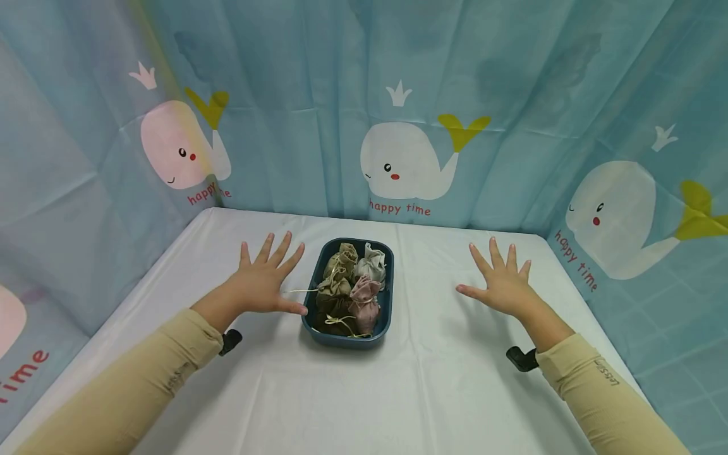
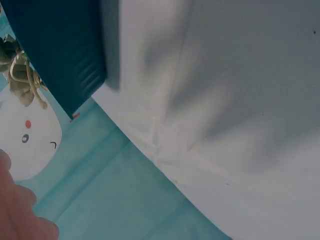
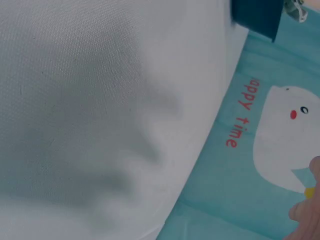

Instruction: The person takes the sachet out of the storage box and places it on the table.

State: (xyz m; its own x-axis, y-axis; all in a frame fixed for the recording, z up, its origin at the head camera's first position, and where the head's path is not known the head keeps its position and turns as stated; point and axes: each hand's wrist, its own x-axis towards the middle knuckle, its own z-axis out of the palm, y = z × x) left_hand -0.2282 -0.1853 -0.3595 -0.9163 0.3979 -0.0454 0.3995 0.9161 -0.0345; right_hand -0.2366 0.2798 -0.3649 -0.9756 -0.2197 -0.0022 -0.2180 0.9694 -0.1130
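Observation:
A dark blue rectangular bin [image 1: 347,342] stands on the white-covered table, holding several small drawstring pouches. Among them are a grey-white pouch [image 1: 371,264], a pink pouch [image 1: 365,308], an olive pouch [image 1: 341,259] and a dark brown pouch [image 1: 334,311] with a pale cord. My left hand [image 1: 258,284] is spread flat with straight fingers just left of the bin, its thumb tip overlapping the rim in the head view. To the right of the bin, well apart from it, my right hand [image 1: 503,285] hovers with fingers spread, holding nothing.
A white cloth [image 1: 318,404] covers the table. Blue curtains [image 1: 273,158] printed with white whales enclose the back and both sides. Black wrist cameras [image 1: 230,342] sit below each hand. The left wrist view shows the bin's ribbed side [image 2: 65,50] close by.

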